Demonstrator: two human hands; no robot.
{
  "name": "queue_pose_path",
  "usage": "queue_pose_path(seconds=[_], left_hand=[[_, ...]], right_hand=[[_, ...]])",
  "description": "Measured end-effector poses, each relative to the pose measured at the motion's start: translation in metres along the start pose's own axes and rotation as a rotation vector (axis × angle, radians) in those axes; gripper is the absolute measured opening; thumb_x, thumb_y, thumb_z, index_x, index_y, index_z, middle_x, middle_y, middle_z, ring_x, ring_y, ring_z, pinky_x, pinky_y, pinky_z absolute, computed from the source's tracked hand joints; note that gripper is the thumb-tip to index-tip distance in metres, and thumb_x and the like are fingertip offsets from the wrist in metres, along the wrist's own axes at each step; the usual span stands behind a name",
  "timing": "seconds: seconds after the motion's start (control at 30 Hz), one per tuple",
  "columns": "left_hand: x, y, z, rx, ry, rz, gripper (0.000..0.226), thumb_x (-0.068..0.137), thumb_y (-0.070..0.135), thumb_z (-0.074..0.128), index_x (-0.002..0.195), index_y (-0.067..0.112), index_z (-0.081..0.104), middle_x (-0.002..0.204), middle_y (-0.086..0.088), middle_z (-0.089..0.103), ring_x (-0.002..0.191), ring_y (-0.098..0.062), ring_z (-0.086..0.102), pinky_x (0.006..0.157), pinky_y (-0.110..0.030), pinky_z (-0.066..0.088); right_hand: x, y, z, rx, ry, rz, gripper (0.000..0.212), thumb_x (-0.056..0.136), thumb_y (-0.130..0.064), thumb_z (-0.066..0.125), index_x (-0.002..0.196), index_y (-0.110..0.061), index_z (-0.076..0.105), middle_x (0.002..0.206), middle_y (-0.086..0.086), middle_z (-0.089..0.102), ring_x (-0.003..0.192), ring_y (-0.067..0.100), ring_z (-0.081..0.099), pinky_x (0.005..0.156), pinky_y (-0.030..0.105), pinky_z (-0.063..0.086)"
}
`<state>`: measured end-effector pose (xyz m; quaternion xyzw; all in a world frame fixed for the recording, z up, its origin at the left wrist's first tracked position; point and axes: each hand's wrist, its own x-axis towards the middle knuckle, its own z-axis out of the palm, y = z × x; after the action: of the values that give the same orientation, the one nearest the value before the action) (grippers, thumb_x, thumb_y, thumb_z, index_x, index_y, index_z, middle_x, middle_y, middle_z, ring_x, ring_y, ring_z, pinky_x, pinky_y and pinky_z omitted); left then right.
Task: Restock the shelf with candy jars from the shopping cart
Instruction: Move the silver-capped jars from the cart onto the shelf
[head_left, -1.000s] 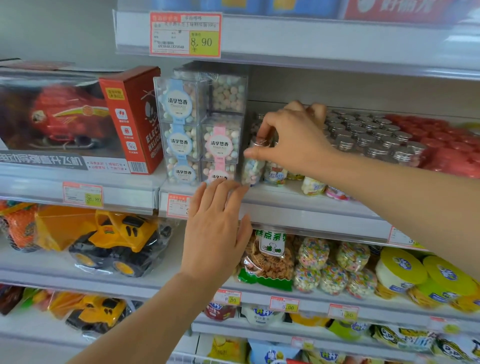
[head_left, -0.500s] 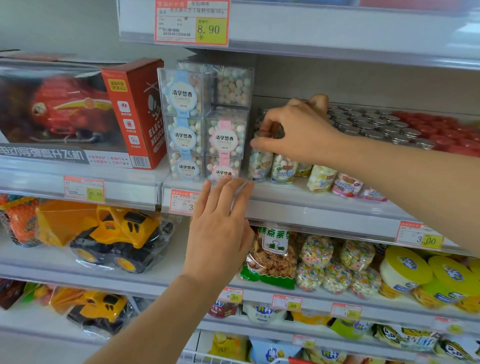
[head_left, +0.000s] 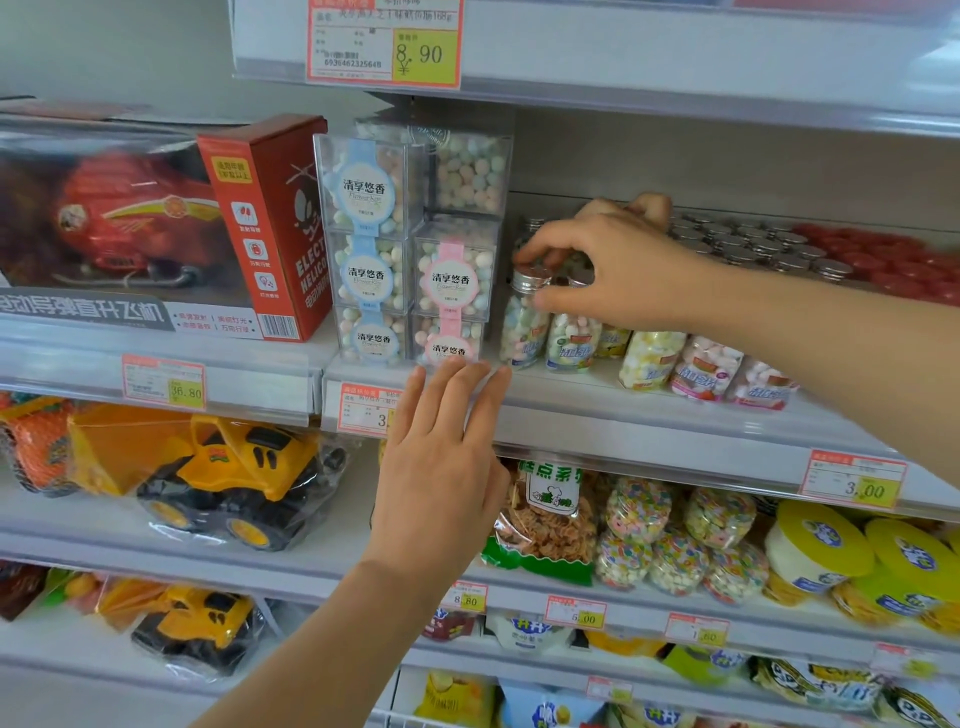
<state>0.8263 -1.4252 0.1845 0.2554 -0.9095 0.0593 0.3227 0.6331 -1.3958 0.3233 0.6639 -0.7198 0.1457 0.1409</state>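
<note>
Small clear candy jars with silver caps stand in rows on the middle shelf (head_left: 597, 410). My right hand (head_left: 613, 265) reaches in from the right and pinches the silver cap of the front-left candy jar (head_left: 522, 327), which stands on the shelf beside a second jar (head_left: 571, 343). My left hand (head_left: 441, 467) is raised with straight fingers, fingertips at the shelf's front rail just below the stacked clear candy cubes (head_left: 410, 249). The shopping cart is out of view.
A red toy helicopter box (head_left: 171, 228) fills the shelf's left part. Red-lidded jars (head_left: 893, 265) sit far right. Below lie yellow toy trucks (head_left: 234, 478), snack bags (head_left: 545, 525) and yellow-lidded tubs (head_left: 821, 545). The upper shelf edge carries a price tag (head_left: 384, 44).
The view has shifted slightly up and closer. My right hand stays on the front-left jar's cap, which has been set further forward. My left hand has kept its place at the rail.
</note>
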Motion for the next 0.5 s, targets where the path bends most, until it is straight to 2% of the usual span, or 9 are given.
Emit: queue_pose_path(seconds=[0.07,0.17,0.27,0.4,0.5], left_hand=[[0.000,-0.001,0.000,0.001,0.000,0.005,0.057,0.083,0.020,0.037,0.138,0.009,0.046,0.136,-0.008,0.048,0.134,-0.028,0.038,0.115,-0.049,0.026],[-0.001,-0.002,0.000,0.007,0.005,0.007,0.058,0.082,0.020,0.037,0.138,0.009,0.046,0.136,-0.008,0.048,0.134,-0.028,0.039,0.115,-0.049,0.026],[-0.002,-0.001,0.002,0.018,0.010,0.006,0.058,0.082,0.021,0.036,0.138,0.008,0.046,0.137,-0.009,0.048,0.135,-0.028,0.037,0.115,-0.048,0.025],[-0.003,-0.004,0.006,0.057,-0.010,0.038,0.061,0.082,0.023,0.038,0.141,0.008,0.044,0.140,-0.010,0.046,0.138,-0.029,0.035,0.115,-0.048,0.021],[-0.005,-0.008,0.009,0.099,-0.018,0.066,0.063,0.082,0.024,0.038,0.143,0.008,0.041,0.144,-0.011,0.044,0.139,-0.030,0.033,0.113,-0.049,0.022]], right_hand=[[0.008,-0.003,0.001,-0.037,0.049,0.057,0.028,0.078,-0.056,0.067,0.097,-0.036,0.064,0.084,-0.019,0.063,0.101,0.007,0.047,0.080,0.036,0.018],[0.018,-0.006,0.006,-0.129,0.079,0.125,0.033,0.074,-0.061,0.068,0.091,-0.033,0.065,0.083,-0.017,0.063,0.100,0.012,0.044,0.082,0.039,0.019],[0.024,-0.004,0.011,-0.156,0.108,0.159,0.032,0.075,-0.056,0.070,0.094,-0.030,0.068,0.089,-0.012,0.066,0.108,0.019,0.047,0.084,0.041,0.022],[0.027,-0.001,0.010,-0.090,0.058,0.185,0.039,0.076,-0.055,0.070,0.107,-0.031,0.065,0.098,-0.012,0.067,0.105,0.018,0.056,0.084,0.038,0.022],[0.024,0.002,0.004,0.000,0.031,0.150,0.043,0.079,-0.049,0.070,0.117,-0.030,0.062,0.105,-0.009,0.068,0.106,0.018,0.059,0.094,0.035,0.034]])
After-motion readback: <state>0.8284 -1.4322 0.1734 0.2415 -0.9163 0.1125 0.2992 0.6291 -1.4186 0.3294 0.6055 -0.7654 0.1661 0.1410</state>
